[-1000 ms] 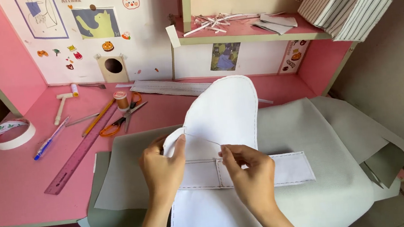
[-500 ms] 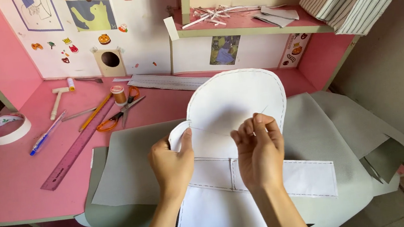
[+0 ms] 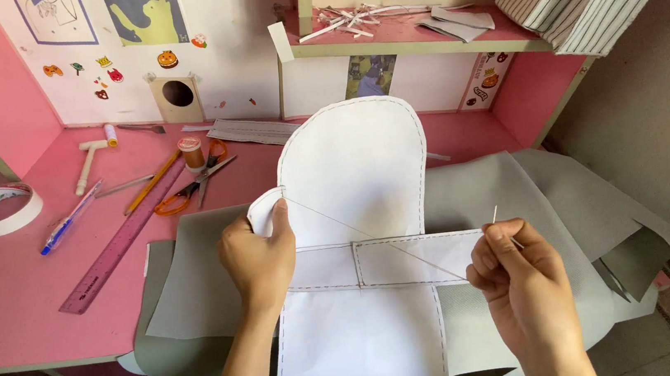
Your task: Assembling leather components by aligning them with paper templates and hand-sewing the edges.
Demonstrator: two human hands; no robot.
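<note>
On the pink table, far left, lie a tape roll, a blue pen, a purple ruler and orange scissors. The left hand has its grip pinched shut on the left edge of the white sole-shaped piece, which lies on grey fabric. A thread runs taut across to the right hand, whose fingers close on what seems to be a needle.

Smooth matt white sole piece, grey felt-like cloth, glossy pink desk
</note>
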